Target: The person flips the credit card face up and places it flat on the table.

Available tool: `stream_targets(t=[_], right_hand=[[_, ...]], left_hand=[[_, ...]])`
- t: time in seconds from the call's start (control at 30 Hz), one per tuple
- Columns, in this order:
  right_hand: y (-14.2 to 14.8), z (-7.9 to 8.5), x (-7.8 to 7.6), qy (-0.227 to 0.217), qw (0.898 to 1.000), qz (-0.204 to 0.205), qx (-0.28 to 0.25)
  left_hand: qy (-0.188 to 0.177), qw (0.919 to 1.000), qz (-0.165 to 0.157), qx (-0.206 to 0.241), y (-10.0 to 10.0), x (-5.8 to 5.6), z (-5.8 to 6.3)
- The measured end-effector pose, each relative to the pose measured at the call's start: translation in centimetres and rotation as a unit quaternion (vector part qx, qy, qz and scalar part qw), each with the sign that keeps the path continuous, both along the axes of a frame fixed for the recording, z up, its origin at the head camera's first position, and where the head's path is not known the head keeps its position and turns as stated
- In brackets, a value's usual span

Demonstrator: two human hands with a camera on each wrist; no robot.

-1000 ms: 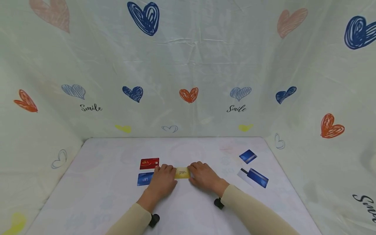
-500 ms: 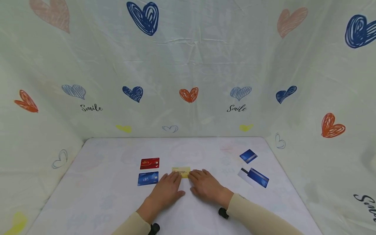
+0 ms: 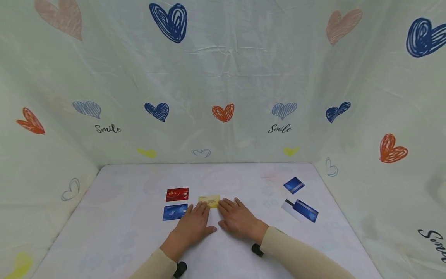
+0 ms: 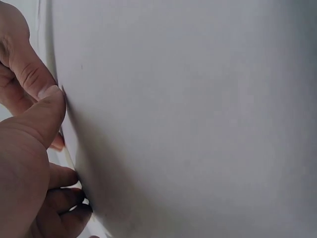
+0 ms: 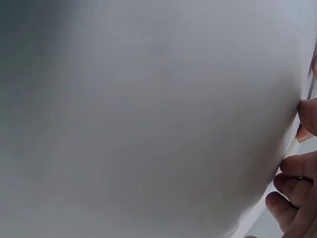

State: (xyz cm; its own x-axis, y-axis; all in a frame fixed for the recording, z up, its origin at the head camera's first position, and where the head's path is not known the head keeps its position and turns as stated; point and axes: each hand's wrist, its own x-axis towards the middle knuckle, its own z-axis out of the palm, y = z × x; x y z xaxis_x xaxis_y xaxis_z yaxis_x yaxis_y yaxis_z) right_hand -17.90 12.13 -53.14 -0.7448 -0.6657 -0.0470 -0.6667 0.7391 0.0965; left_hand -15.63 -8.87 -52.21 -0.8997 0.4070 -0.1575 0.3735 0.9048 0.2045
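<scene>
A gold card [image 3: 209,199] lies flat on the white table between both hands. The left hand [image 3: 193,224] rests palm down, its straight fingertips touching the card's near left edge and its thumb spread to the right. On the card's right end lie the fingertips of the right hand [image 3: 241,220], fingers extended. In the left wrist view the fingers and thumb of the left hand [image 4: 37,134] meet the tabletop. The right wrist view catches only the fingertips of the right hand [image 5: 299,183] at its edge, against the table. Just left of the left hand is a blue VIP card [image 3: 175,212].
A red VIP card [image 3: 177,194] lies above the blue one. At the right are a small blue card piece [image 3: 294,185] and a larger blue card [image 3: 306,210] beside a pale sheet [image 3: 290,211]. The white table [image 3: 104,224] backs onto a heart-print curtain [image 3: 223,77].
The fingers that were gripping the gold card's ends have straightened out. The card has shifted left and slightly away, with both hands following it; the blue VIP card was uncovered.
</scene>
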Motion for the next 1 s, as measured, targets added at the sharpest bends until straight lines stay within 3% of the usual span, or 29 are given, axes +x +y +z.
stream_targets(t=[0.5, 1.0], right_hand=[[-2.1, 0.2, -2.5, -0.053, 0.998, -0.023, 0.01], [-2.9, 0.4, -3.6, -0.063, 0.997, -0.026, 0.028]], left_hand=[[0.003, 0.9997, 0.016, -0.017, -1.3, -2.6, -0.7], [-0.006, 0.9995, 0.023, -0.02, -1.9, -3.4, -0.3]])
